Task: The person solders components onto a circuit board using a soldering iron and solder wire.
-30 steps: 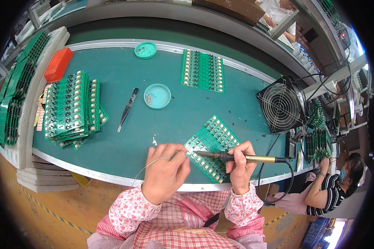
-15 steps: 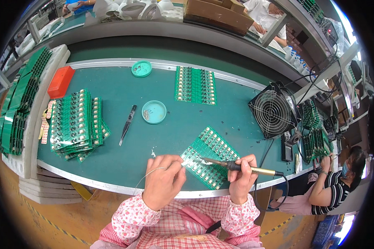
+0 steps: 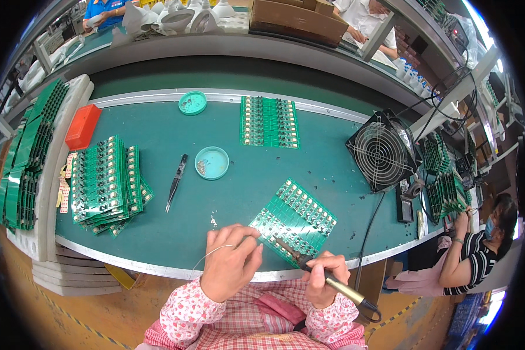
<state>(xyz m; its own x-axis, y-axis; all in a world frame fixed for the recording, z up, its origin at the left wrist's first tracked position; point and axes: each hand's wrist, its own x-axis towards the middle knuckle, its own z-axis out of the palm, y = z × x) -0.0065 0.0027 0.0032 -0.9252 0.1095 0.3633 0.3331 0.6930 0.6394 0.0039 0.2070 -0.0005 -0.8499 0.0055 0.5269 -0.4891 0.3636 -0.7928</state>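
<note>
My right hand (image 3: pixel 325 280) is closed round a soldering iron (image 3: pixel 345 290), its tip pointing up and left onto the near-left part of a green circuit board panel (image 3: pixel 303 214). The panel lies at an angle near the table's front edge, with rows of small white and dark parts. My left hand (image 3: pixel 230 262) rests at the panel's left corner, fingers curled and pinching a thin solder wire (image 3: pixel 206 255) that loops back over the hand. The wire's front end is too small to make out. Small white bits (image 3: pixel 213 222) lie just beyond that hand.
Stacked circuit board panels (image 3: pixel 96 181) and tweezers (image 3: pixel 176 183) lie on the left, near a red box (image 3: pixel 83 127). Two round dishes (image 3: pixel 212 163) and another panel (image 3: pixel 268 121) are farther back. A fan (image 3: pixel 382 153) stands right, its cable trailing. Another person (image 3: pixel 478 251) works at far right.
My right hand has moved left and nearer to me, and the soldering iron now slants more steeply, its tip lower on the panel. My left hand stays at the panel's corner.
</note>
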